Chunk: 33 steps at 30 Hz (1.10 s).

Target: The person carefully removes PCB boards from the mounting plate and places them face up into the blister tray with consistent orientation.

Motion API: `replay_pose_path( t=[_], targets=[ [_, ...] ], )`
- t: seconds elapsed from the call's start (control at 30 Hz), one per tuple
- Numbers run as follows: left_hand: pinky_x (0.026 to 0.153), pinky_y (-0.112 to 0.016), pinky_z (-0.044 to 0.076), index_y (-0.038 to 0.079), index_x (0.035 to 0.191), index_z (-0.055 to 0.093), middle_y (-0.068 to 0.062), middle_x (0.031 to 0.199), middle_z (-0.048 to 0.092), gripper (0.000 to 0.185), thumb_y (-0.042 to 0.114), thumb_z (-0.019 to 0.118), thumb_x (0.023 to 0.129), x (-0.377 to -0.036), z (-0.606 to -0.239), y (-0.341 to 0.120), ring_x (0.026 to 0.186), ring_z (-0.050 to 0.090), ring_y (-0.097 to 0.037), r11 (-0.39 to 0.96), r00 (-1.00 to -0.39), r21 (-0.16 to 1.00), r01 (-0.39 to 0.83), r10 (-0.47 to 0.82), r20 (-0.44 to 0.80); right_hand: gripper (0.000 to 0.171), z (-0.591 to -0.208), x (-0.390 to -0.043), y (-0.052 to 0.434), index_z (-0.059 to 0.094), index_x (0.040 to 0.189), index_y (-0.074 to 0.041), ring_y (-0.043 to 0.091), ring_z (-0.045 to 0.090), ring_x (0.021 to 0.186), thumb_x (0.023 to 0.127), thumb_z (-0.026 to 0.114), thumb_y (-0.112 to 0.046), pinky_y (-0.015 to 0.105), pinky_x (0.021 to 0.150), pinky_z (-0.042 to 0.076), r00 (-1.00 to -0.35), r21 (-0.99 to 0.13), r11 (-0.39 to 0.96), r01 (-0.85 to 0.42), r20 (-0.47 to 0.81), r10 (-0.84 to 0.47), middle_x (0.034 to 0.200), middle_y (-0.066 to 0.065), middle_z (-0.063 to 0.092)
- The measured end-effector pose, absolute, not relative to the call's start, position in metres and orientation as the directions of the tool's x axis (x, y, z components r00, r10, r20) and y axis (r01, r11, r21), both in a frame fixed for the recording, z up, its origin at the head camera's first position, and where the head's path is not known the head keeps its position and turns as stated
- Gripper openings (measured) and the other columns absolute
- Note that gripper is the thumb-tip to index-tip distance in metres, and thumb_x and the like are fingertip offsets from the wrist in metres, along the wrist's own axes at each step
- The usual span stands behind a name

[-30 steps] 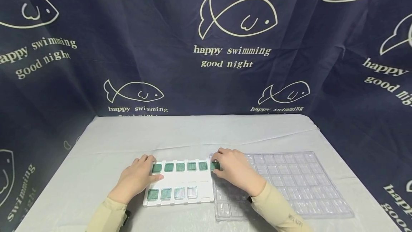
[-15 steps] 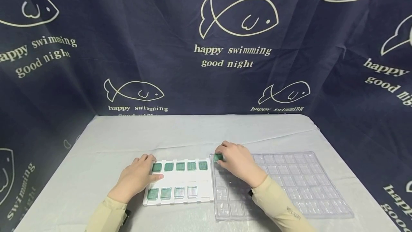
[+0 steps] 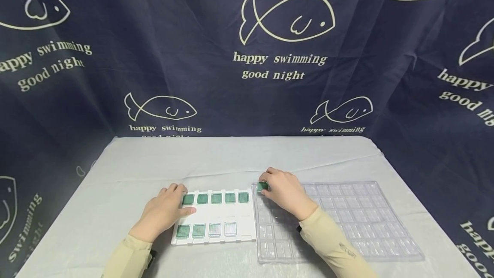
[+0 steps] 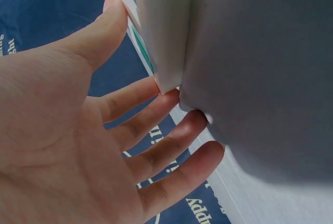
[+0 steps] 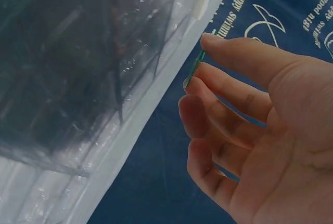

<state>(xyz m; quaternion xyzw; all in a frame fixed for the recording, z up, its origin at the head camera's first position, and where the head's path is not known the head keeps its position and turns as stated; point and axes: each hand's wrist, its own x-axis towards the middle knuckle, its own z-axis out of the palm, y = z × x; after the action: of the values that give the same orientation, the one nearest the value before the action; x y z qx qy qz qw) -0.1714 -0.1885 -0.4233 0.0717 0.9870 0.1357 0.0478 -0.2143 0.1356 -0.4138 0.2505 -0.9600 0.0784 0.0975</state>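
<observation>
Green board (image 3: 262, 186) is hanging at the far left corner of the clear compartmented tray (image 3: 347, 203); whether it is touching the plastic cannot be told. The right hand (image 3: 285, 193) is keeping its grip clamped on it, thumb on one face and fingertips on the other, and the right wrist view is showing the board nearly edge-on. To the left, the white rack (image 3: 210, 214) is lying just beside the tray on the pale cloth-covered worktop (image 3: 247, 155). Its far row (image 3: 216, 198) is carrying five green boards, its near row (image 3: 215, 230) four, the two rightmost of these looking paler. The left hand (image 3: 163, 211) is resting at the rack's left end, its grip standing apart: the thumb is lying over the edge while fingertips are touching near the far corner. Both arms are wearing cream sleeves (image 3: 127, 256), and a dark band (image 3: 152, 259) is showing at the left wrist. Behind the worktop, a navy curtain (image 3: 270, 102) is hanging, bearing outlined fish and "happy swimming good night".
</observation>
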Motion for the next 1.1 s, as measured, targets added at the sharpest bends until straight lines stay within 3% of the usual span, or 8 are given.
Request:
replay_pose_path(
  t=[1.1],
  targets=[
    [0.068,-0.042,0.052,0.008,0.120,0.060,-0.008,0.111,0.063,0.057,0.046,0.080,0.082,-0.172,-0.424,-0.189,0.091,0.059,-0.024,0.950,-0.986,0.284,0.128,0.153,-0.068,0.026,-0.426,-0.220,0.133,0.076,0.100,-0.013,0.020,0.070,0.078,0.078,0.088,-0.021,0.038,0.070,0.057,-0.878,-0.155,0.869,-0.471,0.177,-0.444,0.092,-0.001,0.070]
  ],
)
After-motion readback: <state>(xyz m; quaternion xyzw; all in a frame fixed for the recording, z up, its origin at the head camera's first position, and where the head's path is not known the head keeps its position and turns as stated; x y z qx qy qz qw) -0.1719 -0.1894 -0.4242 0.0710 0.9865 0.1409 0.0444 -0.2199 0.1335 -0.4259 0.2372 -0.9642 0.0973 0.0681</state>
